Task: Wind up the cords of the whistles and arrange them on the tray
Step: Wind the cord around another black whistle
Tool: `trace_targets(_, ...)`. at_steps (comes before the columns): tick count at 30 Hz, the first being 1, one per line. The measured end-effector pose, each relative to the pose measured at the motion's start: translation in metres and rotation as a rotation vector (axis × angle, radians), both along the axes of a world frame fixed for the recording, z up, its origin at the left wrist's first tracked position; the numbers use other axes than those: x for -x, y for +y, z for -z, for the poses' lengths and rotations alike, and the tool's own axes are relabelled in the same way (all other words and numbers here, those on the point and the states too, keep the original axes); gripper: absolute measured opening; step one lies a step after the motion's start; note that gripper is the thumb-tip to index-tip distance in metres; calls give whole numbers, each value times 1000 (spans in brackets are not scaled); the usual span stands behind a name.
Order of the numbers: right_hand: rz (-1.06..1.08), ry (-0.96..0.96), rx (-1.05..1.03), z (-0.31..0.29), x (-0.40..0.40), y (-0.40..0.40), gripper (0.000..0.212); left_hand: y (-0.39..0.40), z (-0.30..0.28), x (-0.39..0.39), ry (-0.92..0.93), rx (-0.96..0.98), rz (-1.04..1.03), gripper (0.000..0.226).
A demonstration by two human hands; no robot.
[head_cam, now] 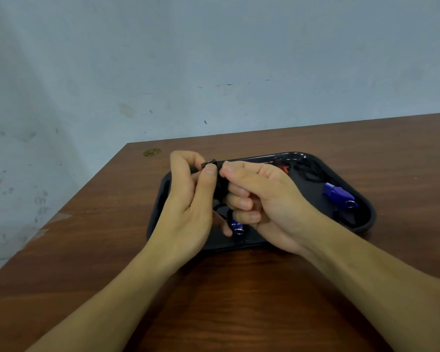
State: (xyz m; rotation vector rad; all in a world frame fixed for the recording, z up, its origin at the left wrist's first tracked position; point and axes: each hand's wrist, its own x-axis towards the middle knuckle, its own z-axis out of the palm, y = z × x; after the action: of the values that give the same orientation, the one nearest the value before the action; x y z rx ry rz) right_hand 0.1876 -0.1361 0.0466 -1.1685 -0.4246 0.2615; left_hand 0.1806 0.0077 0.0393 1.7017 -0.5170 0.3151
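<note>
A black tray (366,212) lies on the wooden table. Both hands hover over its left half. My left hand (188,199) pinches the black clip end of a black cord (210,164) between thumb and fingers. My right hand (259,199) grips the same cord just to the right, fingers curled. Below the hands a small blue whistle (236,228) hangs on that cord, close to the tray floor. A second blue whistle (337,194) lies at the tray's right side with its black cord (308,168) loose beside it. A bit of red (285,168) shows behind my right hand.
The brown wooden table (239,301) has its far edge against a pale wall and its left edge running diagonally near the tray. A small golden spot (151,151) sits at the table's far left corner.
</note>
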Motion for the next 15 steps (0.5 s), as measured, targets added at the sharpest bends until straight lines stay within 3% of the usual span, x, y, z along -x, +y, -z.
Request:
trace_targets(4, 55, 103, -64, -4, -2, -2, 38, -4, 4, -1, 26, -70, -1, 18)
trace_targets(10, 134, 150, -13, -5, -8, -13, 37, -1, 6, -1, 12, -184, 16, 17)
trace_targets(15, 180, 205, 84, -1, -14, -17, 30, 2, 7, 3, -158, -425, 39, 3)
